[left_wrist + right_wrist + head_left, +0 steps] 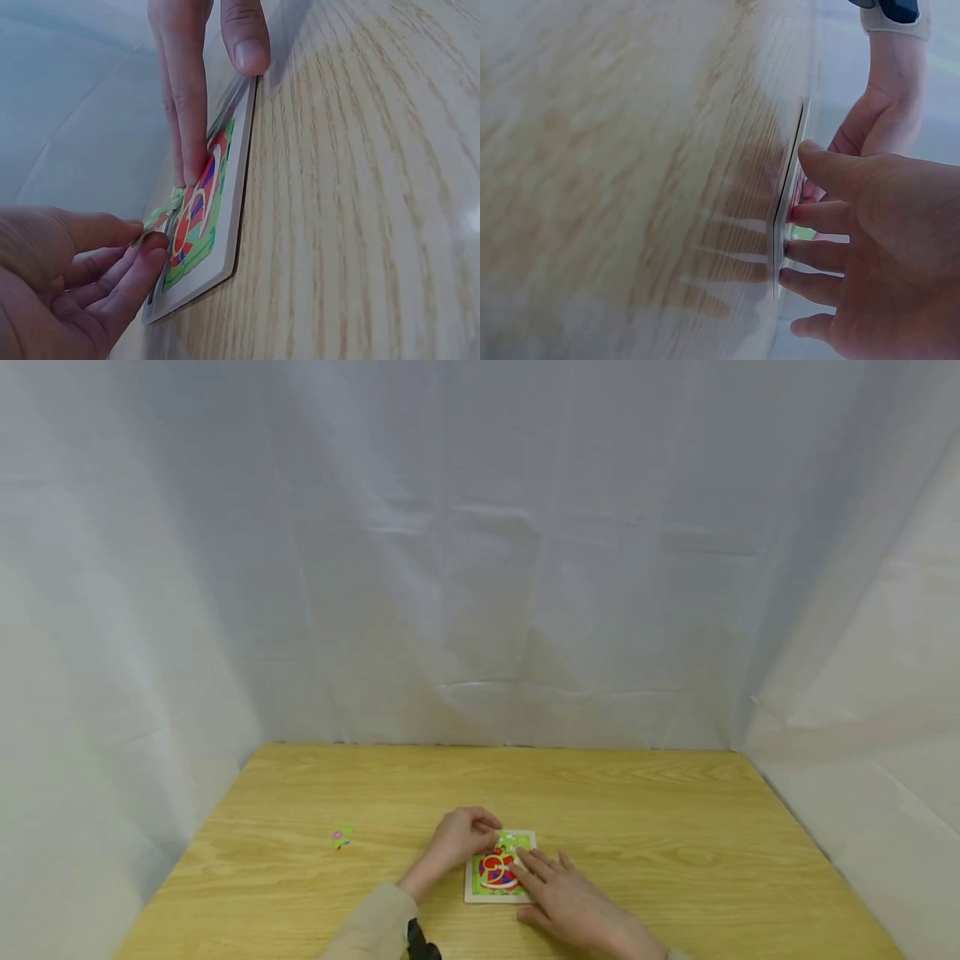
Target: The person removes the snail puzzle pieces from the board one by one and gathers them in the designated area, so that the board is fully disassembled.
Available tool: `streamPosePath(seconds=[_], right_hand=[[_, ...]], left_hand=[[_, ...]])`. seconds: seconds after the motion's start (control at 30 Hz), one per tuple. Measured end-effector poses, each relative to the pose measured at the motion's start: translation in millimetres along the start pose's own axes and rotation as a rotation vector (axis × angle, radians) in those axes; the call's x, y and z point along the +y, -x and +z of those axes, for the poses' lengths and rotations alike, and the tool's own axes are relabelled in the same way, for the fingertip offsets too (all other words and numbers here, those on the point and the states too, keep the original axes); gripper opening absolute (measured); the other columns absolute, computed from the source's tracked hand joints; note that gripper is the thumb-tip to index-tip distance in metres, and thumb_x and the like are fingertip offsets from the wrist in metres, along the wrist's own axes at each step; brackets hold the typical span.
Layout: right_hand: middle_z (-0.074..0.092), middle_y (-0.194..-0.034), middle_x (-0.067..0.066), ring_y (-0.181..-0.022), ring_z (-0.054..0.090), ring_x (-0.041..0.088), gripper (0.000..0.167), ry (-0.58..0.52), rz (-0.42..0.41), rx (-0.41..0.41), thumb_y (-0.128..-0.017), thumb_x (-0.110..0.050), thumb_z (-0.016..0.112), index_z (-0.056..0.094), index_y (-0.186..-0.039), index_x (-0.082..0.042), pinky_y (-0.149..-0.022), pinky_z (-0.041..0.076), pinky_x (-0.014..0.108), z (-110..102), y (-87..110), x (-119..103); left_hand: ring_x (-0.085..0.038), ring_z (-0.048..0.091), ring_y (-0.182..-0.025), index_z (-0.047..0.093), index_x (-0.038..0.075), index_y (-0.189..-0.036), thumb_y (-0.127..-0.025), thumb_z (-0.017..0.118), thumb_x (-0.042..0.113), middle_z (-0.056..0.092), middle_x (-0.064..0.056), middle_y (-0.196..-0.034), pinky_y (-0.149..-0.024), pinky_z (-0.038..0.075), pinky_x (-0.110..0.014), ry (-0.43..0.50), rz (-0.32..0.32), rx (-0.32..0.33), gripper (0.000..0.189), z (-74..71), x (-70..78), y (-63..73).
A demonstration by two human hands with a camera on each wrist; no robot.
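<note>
A small square puzzle board point(495, 899) with a pale frame and a green, red and blue picture lies flat on the table. At its far left corner my left hand point(459, 837) pinches a small green puzzle piece point(155, 220) between thumb and fingers; the piece is tilted over the board in the left wrist view. My right hand point(573, 902) rests with extended fingers on the right side of the board, fingertips on the picture. Its thumb point(249, 52) lies at the near edge of the frame.
Off to the left on the wooden table point(645, 810) lies a loose green puzzle piece point(341, 837) with a pink spot, small coloured bits beside it. White sheeting point(495, 568) hangs behind the table and along both sides.
</note>
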State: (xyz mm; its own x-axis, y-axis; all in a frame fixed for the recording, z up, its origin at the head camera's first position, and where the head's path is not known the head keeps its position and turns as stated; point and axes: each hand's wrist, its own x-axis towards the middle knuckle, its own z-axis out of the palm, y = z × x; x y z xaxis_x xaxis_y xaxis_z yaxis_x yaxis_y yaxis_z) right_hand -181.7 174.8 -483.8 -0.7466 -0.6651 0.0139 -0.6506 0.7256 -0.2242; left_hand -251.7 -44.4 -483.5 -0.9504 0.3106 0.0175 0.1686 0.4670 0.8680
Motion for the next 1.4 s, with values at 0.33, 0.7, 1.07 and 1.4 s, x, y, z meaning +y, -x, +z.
streamPosePath(seconds=[0.33,0.7,1.07,1.4], right_hand=[[0.046,-0.153,0.019,-0.140,0.045,0.039,0.054,-0.001,-0.017,0.031,-0.103,-0.038,0.057,0.054,-0.145,-0.004,-0.112,0.034,0.064,-1.5,-0.6,-1.9],[0.046,-0.154,0.017,-0.140,0.045,0.039,0.052,-0.027,0.009,0.020,-0.104,-0.037,0.056,0.055,-0.145,-0.005,-0.114,0.033,0.063,-1.8,-0.3,-0.7],[0.049,-0.151,0.018,-0.137,0.048,0.039,0.048,-0.014,-0.002,0.065,-0.104,-0.034,0.056,0.057,-0.142,-0.005,-0.112,0.035,0.063,0.2,-1.1,0.3],[0.048,-0.152,0.019,-0.137,0.047,0.040,0.051,-0.010,-0.005,0.050,-0.104,-0.038,0.055,0.056,-0.143,-0.005,-0.112,0.035,0.063,1.2,-2.5,1.6]], left_hand=[[-0.014,0.068,-0.073,0.075,0.000,-0.102,-0.089,0.073,0.003,0.073,-0.008,-0.088,-0.063,0.056,-0.024,-0.048,0.052,0.051,0.014,-4.2,0.4,1.8],[-0.016,0.070,-0.078,0.074,0.001,-0.106,-0.095,0.069,0.006,0.074,-0.011,-0.096,-0.065,0.057,-0.024,-0.010,0.126,0.063,0.014,-14.7,-1.6,6.0],[-0.016,0.069,-0.078,0.074,-0.001,-0.106,-0.092,0.072,0.005,0.074,-0.012,-0.095,-0.065,0.058,-0.024,0.026,0.107,0.078,0.015,-19.6,-6.4,11.8],[-0.016,0.069,-0.078,0.074,0.000,-0.105,-0.091,0.072,0.004,0.074,-0.012,-0.097,-0.068,0.058,-0.023,0.031,0.063,0.108,0.015,-28.4,-13.4,20.8]])
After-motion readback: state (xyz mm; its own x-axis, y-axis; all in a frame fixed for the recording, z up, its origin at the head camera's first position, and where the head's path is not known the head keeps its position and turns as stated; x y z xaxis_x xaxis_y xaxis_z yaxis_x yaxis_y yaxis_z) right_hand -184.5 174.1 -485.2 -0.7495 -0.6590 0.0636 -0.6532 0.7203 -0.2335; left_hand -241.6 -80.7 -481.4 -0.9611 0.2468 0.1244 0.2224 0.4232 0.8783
